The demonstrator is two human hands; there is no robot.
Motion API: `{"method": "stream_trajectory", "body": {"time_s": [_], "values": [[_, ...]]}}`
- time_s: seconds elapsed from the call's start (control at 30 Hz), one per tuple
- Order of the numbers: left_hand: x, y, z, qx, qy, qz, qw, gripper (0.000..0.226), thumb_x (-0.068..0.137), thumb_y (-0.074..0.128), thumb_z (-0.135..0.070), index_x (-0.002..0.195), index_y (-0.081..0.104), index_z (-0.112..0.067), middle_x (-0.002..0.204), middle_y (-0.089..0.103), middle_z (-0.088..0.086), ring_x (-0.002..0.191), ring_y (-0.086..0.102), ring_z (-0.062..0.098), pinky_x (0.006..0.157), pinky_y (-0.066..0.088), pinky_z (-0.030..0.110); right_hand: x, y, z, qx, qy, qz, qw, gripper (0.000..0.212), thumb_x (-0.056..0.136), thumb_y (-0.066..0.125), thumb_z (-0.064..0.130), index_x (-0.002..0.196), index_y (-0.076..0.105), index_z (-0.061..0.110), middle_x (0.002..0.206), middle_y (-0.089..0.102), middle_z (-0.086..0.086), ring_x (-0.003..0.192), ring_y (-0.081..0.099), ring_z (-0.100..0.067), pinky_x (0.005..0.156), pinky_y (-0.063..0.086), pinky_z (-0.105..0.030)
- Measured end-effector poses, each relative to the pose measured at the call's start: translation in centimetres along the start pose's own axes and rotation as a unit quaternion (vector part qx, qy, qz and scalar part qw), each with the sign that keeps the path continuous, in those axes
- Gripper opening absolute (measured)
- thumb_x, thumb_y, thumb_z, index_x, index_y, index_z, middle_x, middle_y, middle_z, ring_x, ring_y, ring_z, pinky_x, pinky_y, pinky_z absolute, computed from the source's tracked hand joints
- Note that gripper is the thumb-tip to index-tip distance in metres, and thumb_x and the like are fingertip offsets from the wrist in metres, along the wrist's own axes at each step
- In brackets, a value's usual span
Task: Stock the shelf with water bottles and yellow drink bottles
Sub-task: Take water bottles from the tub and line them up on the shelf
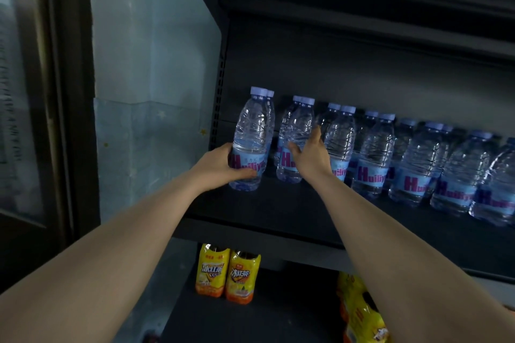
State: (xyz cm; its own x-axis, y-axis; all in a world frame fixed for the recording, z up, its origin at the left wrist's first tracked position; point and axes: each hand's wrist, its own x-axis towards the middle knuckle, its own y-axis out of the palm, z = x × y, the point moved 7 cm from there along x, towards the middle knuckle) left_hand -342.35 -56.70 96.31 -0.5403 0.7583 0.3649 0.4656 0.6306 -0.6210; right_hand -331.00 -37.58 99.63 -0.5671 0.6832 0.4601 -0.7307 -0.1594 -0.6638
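Note:
A row of clear water bottles with pale blue caps and blue labels stands on the dark shelf point(278, 203). My left hand point(223, 166) grips the leftmost water bottle point(250, 131) around its label, upright on the shelf. My right hand point(309, 152) is spread with straight fingers against the second water bottle point(295, 131), touching its label side. More water bottles point(418, 164) run to the right, two deep. On the shelf below stand two yellow drink bottles point(227, 273); more yellow drink bottles point(359, 312) show partly behind my right forearm.
A higher shelf point(362, 3) hangs over the water row. The shelf unit's left upright point(220, 86) is beside the leftmost bottle. A pale wall point(150, 64) and a dark-framed glass door point(33, 92) lie to the left.

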Motion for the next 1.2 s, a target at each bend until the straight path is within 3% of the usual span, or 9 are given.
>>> {"method": "stream_trajectory", "body": {"time_s": [0.1,0.2,0.4,0.5,0.7,0.93,1.2], "values": [[-0.3,0.3,-0.3,-0.001,-0.007,0.0,1.0,0.072,0.078,0.079,-0.046,0.138,0.045,-0.027,0.135,0.058,-0.008,0.115,0.057,0.008,0.097,0.044,0.028,-0.9,-0.7,0.4,-0.057,-0.025,-0.031,0.998,0.078,0.099,0.055,0.036,0.155,0.008,0.008,0.144,0.041,-0.024,0.111,0.06,-0.039,0.084,0.056,-0.048],[-0.9,0.6,-0.6,0.018,-0.014,-0.015,1.0,0.078,0.076,0.081,-0.045,0.139,0.042,-0.023,0.131,0.057,-0.01,0.109,0.053,0.005,0.09,0.039,0.023,-2.2,-1.7,1.1,-0.139,-0.077,-0.064,0.985,0.066,0.101,0.054,0.028,0.152,0.018,0.007,0.143,0.039,-0.021,0.124,0.05,-0.037,0.089,0.053,-0.043],[-3.6,-0.7,-3.1,0.107,0.0,-0.193,0.975,0.064,0.08,0.077,-0.044,0.129,0.048,-0.014,0.125,0.056,0.003,0.109,0.058,0.019,0.084,0.046,0.032,-5.4,-3.6,2.0,-0.235,-0.189,-0.09,0.949,0.043,0.097,0.058,0.014,0.135,0.041,0.006,0.128,0.051,-0.017,0.114,0.055,-0.032,0.083,0.056,-0.037],[-5.8,-0.3,-5.4,0.159,0.005,-0.232,0.959,0.056,0.085,0.073,-0.038,0.128,0.049,-0.011,0.125,0.054,0.009,0.11,0.057,0.023,0.084,0.045,0.032,-7.5,-4.9,1.9,-0.243,-0.225,-0.096,0.939,0.044,0.094,0.062,0.011,0.133,0.044,0.006,0.122,0.055,-0.015,0.108,0.057,-0.031,0.08,0.056,-0.037],[-11.2,2.8,-10.8,0.275,0.018,-0.252,0.928,0.047,0.087,0.07,-0.033,0.126,0.051,-0.013,0.121,0.057,0.01,0.105,0.058,0.028,0.085,0.049,0.038,-13.1,-8.5,0.9,-0.232,-0.3,-0.097,0.92,0.036,0.094,0.062,0.016,0.125,0.049,0.006,0.115,0.056,-0.014,0.101,0.057,-0.03,0.065,0.049,-0.034],[-19.2,9.6,-14.9,0.322,-0.024,-0.232,0.918,0.045,0.09,0.067,-0.037,0.127,0.053,-0.017,0.124,0.057,0.007,0.115,0.054,0.029,0.094,0.049,0.041,-22.3,-10.9,-3.2,-0.169,-0.365,-0.066,0.913,0.037,0.093,0.062,0.021,0.126,0.052,0.006,0.113,0.058,-0.015,0.1,0.058,-0.034,0.071,0.051,-0.04],[-29.3,18.7,-9.9,0.392,-0.1,-0.169,0.899,0.04,0.09,0.067,-0.033,0.125,0.055,-0.017,0.121,0.056,0.008,0.112,0.054,0.031,0.08,0.053,0.043,-33.2,-5.1,-10.8,-0.125,-0.379,0.014,0.917,0.032,0.087,0.066,0.013,0.117,0.058,0.006,0.106,0.06,-0.013,0.088,0.059,-0.033,0.064,0.054,-0.041]]}}
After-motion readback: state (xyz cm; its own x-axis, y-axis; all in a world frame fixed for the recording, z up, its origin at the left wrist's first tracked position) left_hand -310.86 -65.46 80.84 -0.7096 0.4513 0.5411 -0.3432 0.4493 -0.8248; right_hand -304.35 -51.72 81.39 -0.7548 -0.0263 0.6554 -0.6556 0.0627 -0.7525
